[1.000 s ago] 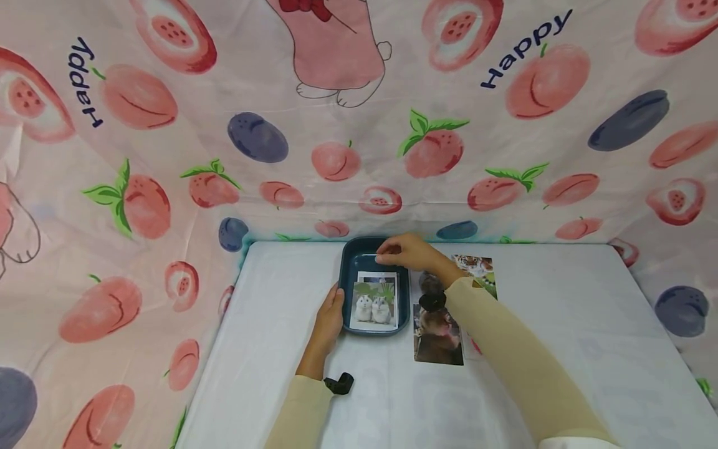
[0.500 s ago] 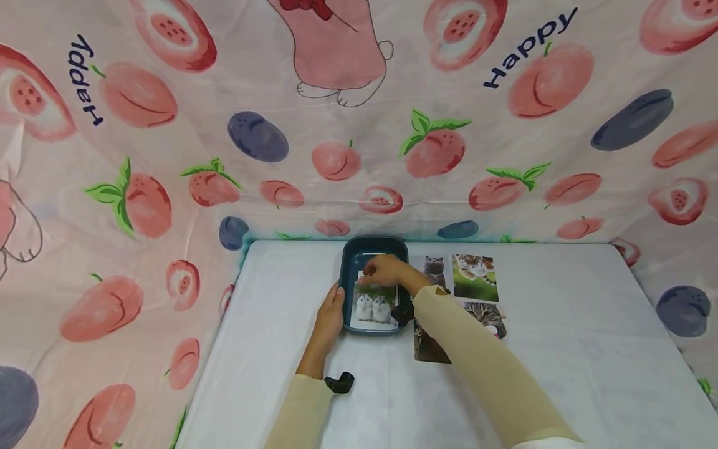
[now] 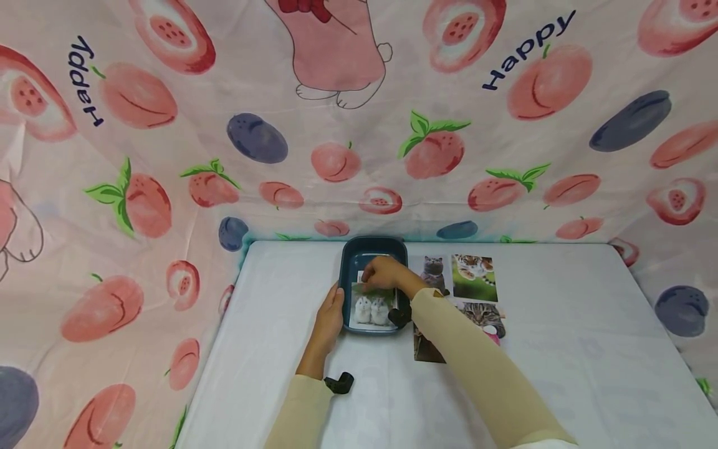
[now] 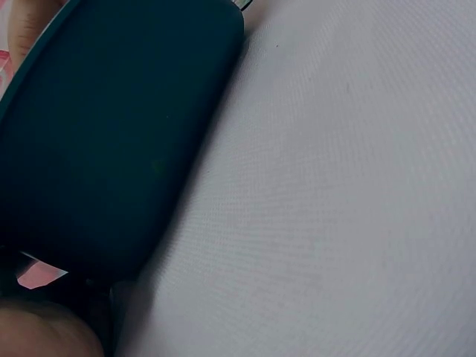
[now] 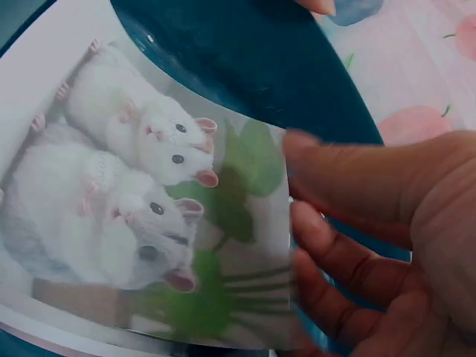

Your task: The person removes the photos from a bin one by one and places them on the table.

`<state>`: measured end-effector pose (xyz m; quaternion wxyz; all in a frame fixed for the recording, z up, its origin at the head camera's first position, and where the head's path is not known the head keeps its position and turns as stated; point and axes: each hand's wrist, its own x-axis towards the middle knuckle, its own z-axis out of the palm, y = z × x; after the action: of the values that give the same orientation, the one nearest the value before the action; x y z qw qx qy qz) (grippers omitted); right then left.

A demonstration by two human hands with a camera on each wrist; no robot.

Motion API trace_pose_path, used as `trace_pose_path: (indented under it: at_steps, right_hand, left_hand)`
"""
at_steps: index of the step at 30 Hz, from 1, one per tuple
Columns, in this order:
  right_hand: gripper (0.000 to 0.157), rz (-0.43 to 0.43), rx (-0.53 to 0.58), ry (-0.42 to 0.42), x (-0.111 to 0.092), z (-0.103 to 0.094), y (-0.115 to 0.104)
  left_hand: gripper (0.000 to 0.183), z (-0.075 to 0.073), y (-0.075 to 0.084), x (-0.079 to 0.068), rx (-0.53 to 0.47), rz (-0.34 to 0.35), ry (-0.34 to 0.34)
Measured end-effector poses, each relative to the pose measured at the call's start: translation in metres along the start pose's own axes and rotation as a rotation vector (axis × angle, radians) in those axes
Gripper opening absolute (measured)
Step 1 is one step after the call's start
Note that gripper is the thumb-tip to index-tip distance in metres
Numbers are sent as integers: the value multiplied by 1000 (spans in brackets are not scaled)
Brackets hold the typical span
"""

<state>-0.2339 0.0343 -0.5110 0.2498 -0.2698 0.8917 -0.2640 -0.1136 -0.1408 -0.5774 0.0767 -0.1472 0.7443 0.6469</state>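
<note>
A dark teal tray (image 3: 373,246) stands near the far edge of the table, holding a small stack of photos. On top lies a photo of two white hamsters (image 3: 367,309). My left hand (image 3: 330,318) grips the tray's left side; the left wrist view shows the tray's outer wall (image 4: 119,134). With my right hand (image 3: 387,273) I pinch the plant-side edge of the hamster photo (image 5: 141,160), the thumb (image 5: 349,172) above and fingertips beneath, as the right wrist view shows. At least one more photo lies under it, mostly hidden.
Right of the tray lie a grey cat photo (image 3: 434,274), a tiger photo (image 3: 474,278), a tabby cat photo (image 3: 483,318) and a dark brown photo (image 3: 427,348). My right sleeve (image 3: 477,362) partly covers them. A fruit-print cloth (image 3: 359,162) rises behind the white table.
My right hand has moved left and down from the tray's upper right onto the hamster photo's top edge. The sleeve uncovers more of the cat and tiger photos. My left hand stays in place.
</note>
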Motion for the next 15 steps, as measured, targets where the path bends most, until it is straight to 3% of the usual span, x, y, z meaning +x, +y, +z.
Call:
trace_pose_path:
  at_steps: [6, 15]
  right_hand:
    - [18, -62, 45, -8, -4, -5, 1]
    - [29, -4, 48, 12, -9, -7, 2]
  left_hand:
    - [61, 0, 0, -1, -10, 1, 3]
    - [61, 1, 1, 0, 7, -6, 4]
